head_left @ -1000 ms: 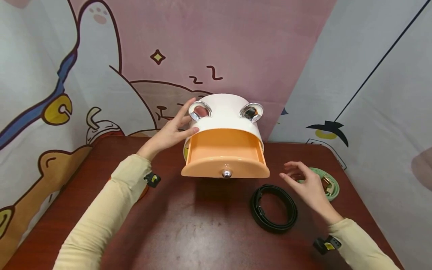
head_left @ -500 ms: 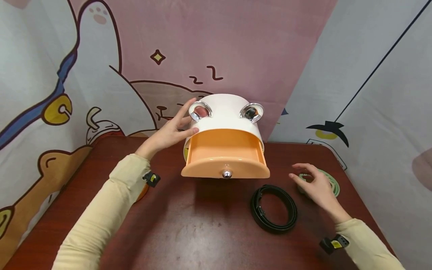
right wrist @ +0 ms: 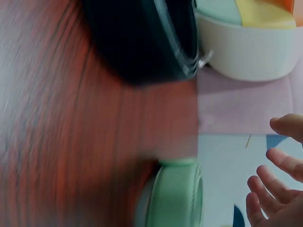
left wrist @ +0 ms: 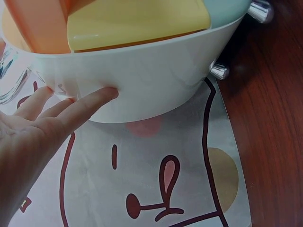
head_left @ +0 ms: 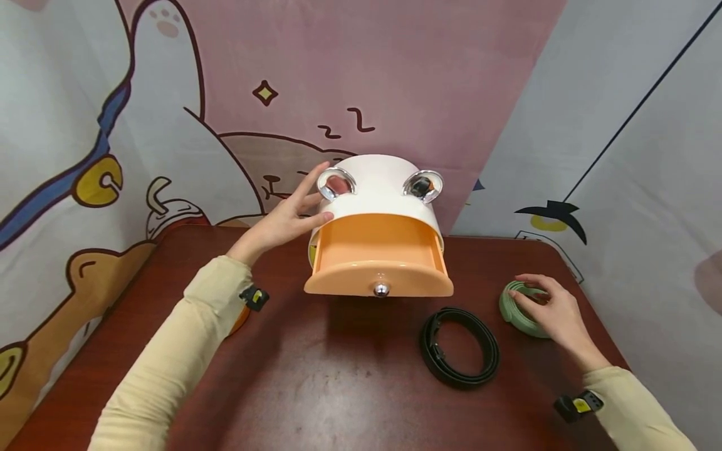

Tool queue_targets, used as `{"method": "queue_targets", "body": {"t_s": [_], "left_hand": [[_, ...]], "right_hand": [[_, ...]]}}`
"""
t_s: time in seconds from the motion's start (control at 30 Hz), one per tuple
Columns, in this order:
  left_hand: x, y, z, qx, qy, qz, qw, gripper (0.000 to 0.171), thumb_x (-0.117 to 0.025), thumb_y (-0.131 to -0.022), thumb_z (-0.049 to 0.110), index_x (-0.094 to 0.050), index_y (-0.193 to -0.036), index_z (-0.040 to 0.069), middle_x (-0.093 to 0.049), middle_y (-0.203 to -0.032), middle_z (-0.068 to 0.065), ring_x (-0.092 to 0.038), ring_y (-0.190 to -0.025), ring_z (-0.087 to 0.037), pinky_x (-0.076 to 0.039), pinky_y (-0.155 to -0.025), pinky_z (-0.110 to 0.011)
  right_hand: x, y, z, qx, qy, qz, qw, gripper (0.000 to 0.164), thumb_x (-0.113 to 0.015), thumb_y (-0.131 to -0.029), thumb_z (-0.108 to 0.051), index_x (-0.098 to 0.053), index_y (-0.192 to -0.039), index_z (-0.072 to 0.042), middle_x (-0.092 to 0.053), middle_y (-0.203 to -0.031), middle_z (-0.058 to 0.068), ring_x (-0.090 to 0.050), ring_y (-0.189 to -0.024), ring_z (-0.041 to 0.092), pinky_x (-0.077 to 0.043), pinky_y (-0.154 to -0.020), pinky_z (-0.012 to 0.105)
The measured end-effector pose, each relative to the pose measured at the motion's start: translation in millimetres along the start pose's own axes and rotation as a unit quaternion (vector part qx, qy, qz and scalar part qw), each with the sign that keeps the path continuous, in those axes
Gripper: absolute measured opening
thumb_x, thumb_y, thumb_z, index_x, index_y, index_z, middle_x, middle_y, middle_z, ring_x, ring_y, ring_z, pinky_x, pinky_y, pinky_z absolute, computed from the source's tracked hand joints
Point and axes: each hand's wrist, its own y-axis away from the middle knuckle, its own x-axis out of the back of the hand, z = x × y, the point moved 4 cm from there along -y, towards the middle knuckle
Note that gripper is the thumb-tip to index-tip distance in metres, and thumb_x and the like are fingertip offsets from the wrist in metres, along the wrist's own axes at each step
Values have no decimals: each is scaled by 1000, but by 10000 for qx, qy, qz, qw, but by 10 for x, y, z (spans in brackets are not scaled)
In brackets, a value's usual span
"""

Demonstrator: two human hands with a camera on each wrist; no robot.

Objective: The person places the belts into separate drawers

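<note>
In the head view a white box [head_left: 380, 178] with two chrome ring-shaped eyes stands at the back of the table, its orange drawer [head_left: 379, 279] pulled out and nothing showing inside. My left hand [head_left: 279, 230] rests on the box's left side, fingertips against the white wall in the left wrist view. At the right, my right hand [head_left: 558, 316] hovers over a coiled green belt [head_left: 514, 317], thumb and fingers apart. The right wrist view has its fingers [right wrist: 284, 161] spread beside the green coil. Between box and right hand lies a coiled black belt [head_left: 459, 379].
An orange rounded object [head_left: 240, 321] is mostly hidden by the left sleeve. Yellow and green drawer fronts [left wrist: 137, 23] show lower on the box. Behind the reddish-brown table [head_left: 316, 388] hangs a cartoon-printed cloth [head_left: 440, 81].
My right hand has moved to the right, from near the black belt to over the green one. The left hand stays on the box; drawer and belts have not moved.
</note>
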Motion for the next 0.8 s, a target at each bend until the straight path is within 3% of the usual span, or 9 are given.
{"method": "queue_targets", "body": {"t_s": [0.07, 0.2, 0.33, 0.8], "left_hand": [[0, -4, -1, 8, -33, 24, 10000, 83, -63, -95, 25, -7, -153, 46, -40, -147, -15, -42, -132, -27, -33, -104, -56], [-6, -3, 5, -19, -25, 18, 10000, 83, -63, -96, 24, -7, -152, 47, -39, -148, -16, -41, -133, -28, -32, -104, -57], [-9, 8, 14, -29, -81, 18, 10000, 83, -63, -96, 24, -6, -153, 45, -39, -148, -16, -41, -133, -29, -32, -104, -57], [0, 10, 13, 64, -308, 84, 9995, 83, -63, -95, 27, -6, -151, 51, -37, -149, -18, -40, -133, -31, -30, -105, -56]], "right_hand": [[20, 3, 74, -27, 111, 50, 9999, 34, -68, -92, -22, -63, -120, -5, -55, -120, 18, -56, -98, 16, -43, -75, 18], [47, 7, 225, -146, 272, 23, 9995, 35, -63, -95, -22, -60, -123, 0, -52, -122, 24, -52, -105, 40, -46, -81, 40], [84, 16, 361, -361, 373, -7, 9987, 39, -60, -97, -23, -57, -125, 3, -47, -126, 30, -49, -108, 49, -41, -80, 60], [188, 51, 726, -745, 632, 44, 9952, 45, -57, -98, -26, -53, -127, 8, -47, -125, 35, -44, -110, 52, -37, -79, 62]]}}
